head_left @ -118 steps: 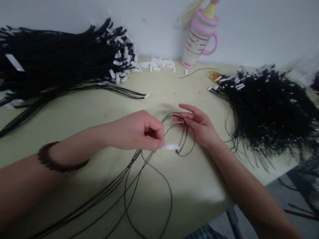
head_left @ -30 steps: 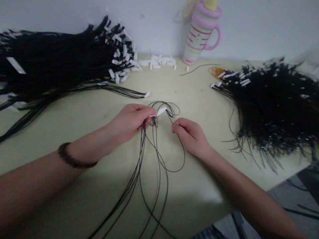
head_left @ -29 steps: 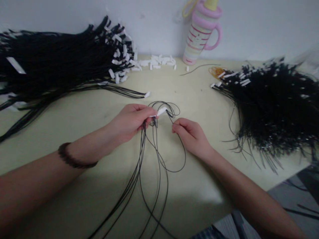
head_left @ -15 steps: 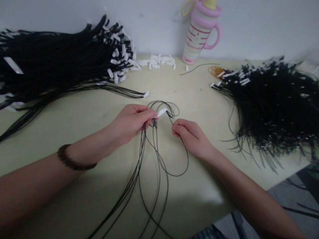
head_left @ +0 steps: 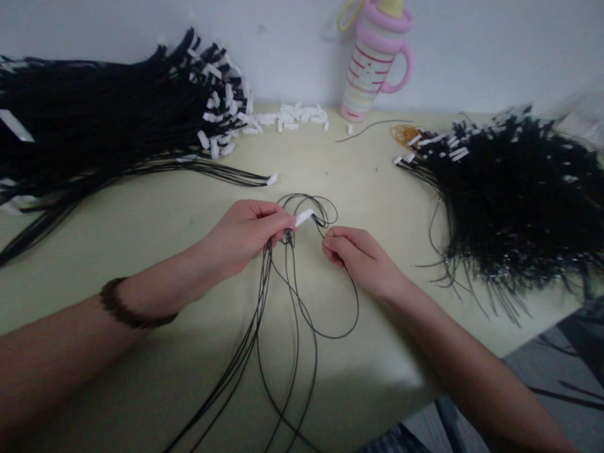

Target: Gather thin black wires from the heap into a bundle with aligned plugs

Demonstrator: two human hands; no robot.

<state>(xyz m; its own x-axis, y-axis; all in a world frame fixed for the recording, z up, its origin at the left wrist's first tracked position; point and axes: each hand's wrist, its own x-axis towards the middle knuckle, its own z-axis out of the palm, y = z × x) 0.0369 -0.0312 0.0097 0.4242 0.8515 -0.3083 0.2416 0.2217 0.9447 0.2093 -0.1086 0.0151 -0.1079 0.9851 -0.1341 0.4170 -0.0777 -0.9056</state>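
My left hand [head_left: 257, 234] pinches a small white connector [head_left: 304, 218] and thin black wires [head_left: 259, 302] between thumb and fingers, at the middle of the table. Several of the wires hang from it toward the table's near edge, and some loop around behind the connector. To the right, my right hand [head_left: 356, 255] is closed on a single black wire [head_left: 357, 308], which runs from the far end of the connector and curls down below the hand. The fingers of the left hand hide part of the bundle.
A large heap of black wires [head_left: 108, 119] with white ends lies at left, another pile [head_left: 514, 201] at right. White connector pieces [head_left: 302, 114] lie along the wall beside a pink-handled tumbler [head_left: 370, 69]. Rubber bands [head_left: 404, 134] sit by the right pile. The table [head_left: 377, 390] ends at lower right.
The whole view has shifted slightly, so most things appear a little further left. Both hands keep their grips, with hardly any movement between them.
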